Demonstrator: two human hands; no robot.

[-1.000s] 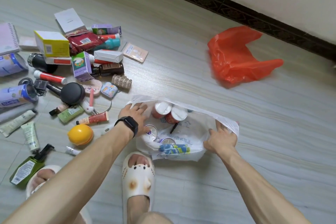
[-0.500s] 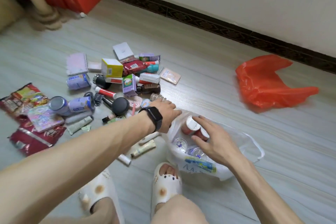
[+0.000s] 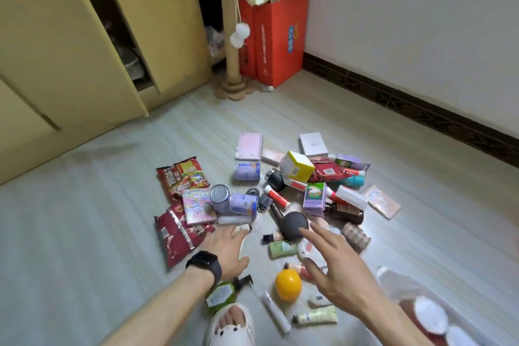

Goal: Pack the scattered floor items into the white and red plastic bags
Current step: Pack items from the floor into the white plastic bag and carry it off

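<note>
Reaching out over the floor (image 3: 84, 233), both hands hang above the near edge of the scattered pile; the left hand (image 3: 224, 247), a dark watch (image 3: 206, 262) on its wrist, lies palm down with fingers straight, its grip open and holding nothing, its fingertips near a white tube (image 3: 233, 219) and just right of a dark red packet (image 3: 174, 236); whether they touch anything I cannot tell; the right hand (image 3: 337, 270) has its fingers spread wide, its grip likewise open and empty, its fingertips close to a round black brush (image 3: 293, 226); between and below the hands lie an orange ball (image 3: 288, 285) and a green pump bottle (image 3: 222, 293); further off in the pile are two cans (image 3: 220, 197), a purple box (image 3: 314, 199), a yellow box (image 3: 297, 167), a brown bottle (image 3: 345, 212) and a pink notebook (image 3: 250, 146); the white bag (image 3: 390, 278) sits at the near right corner, with white-lidded red jars (image 3: 429, 314) inside it; a white slipper (image 3: 230, 329) shows at the near edge; at the far wall stand red boxes (image 3: 278, 45), a scratching post (image 3: 231, 50) and a yellow cupboard (image 3: 70, 50).
</note>
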